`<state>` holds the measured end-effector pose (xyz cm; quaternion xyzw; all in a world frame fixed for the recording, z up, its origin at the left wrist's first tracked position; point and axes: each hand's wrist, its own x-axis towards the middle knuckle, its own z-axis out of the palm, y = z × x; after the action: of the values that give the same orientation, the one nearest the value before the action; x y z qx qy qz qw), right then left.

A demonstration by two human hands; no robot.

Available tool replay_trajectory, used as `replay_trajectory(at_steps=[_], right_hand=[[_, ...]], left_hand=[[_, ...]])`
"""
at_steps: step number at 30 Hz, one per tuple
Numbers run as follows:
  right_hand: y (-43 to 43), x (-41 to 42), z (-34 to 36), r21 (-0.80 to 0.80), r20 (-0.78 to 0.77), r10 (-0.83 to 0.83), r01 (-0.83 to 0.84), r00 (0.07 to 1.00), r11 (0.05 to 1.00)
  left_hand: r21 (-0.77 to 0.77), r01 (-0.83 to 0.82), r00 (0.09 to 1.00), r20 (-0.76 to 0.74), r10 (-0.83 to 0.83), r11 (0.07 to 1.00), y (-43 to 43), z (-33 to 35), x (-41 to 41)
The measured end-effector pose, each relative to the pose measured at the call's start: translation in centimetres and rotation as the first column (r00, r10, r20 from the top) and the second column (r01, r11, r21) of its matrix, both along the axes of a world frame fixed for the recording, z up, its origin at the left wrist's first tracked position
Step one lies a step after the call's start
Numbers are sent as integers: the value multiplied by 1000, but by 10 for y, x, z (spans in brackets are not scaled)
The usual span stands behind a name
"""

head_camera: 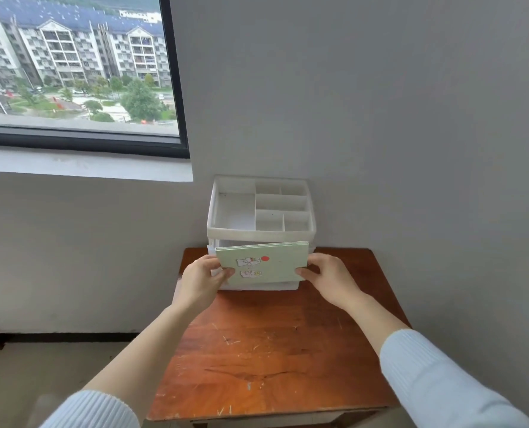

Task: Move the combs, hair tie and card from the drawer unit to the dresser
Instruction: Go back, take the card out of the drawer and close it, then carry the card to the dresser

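A pale green card (272, 262) with small cartoon stickers and a red dot is held flat in front of the white plastic drawer unit (260, 233). My left hand (201, 281) pinches the card's left edge and my right hand (328, 278) pinches its right edge. The drawer unit stands at the back of the brown wooden dresser (272, 350), against the wall. Its top tray has several divided compartments that look bare. The card hides the unit's drawer fronts. No combs or hair tie show.
A grey wall rises behind and to the right of the dresser. A window (78, 66) with a white sill (84, 163) lies to the upper left. Floor shows left of the dresser. The dresser top bears scratches in front of the unit.
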<state>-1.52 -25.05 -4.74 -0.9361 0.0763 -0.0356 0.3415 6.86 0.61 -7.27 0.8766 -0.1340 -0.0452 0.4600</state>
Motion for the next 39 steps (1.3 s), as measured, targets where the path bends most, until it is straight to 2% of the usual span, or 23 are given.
replay_trajectory(at_steps=[8, 12, 18, 21, 25, 28, 33, 38, 39], right_hand=[[-4, 16, 5, 8, -36, -51, 51, 998, 999], [-1, 6, 5, 40, -46, -31, 33, 998, 999], [23, -23, 15, 208, -36, 139, -128, 990, 970], [39, -42, 17, 265, -34, 233, -216, 972, 940], [67, -68, 17, 299, -11, 391, -370, 920, 880], [97, -102, 6, 314, -20, 501, -470, 865, 825], [179, -180, -11, 364, -69, 694, -629, 717, 687], [286, -271, -7, 388, -83, 839, -758, 538, 525], [305, -285, -8, 395, -85, 853, -769, 515, 503]], left_hand=[[43, -4, 1000, 13, 3, 999, -8, 2, 17], [7, 11, 999, -41, -11, 1000, 5, 4, -1], [-126, -104, 985, -149, 85, 987, 45, 14, -65], [-171, -224, 963, -187, 192, 959, 64, 15, -116], [-271, -406, 904, -260, 340, 873, 85, 14, -189], [-314, -561, 823, -313, 474, 766, 104, 5, -270], [-306, -755, 656, -368, 660, 580, 149, -1, -425], [-266, -897, 428, -324, 844, 353, 204, 7, -565], [-243, -911, 398, -319, 860, 332, 213, 10, -588]])
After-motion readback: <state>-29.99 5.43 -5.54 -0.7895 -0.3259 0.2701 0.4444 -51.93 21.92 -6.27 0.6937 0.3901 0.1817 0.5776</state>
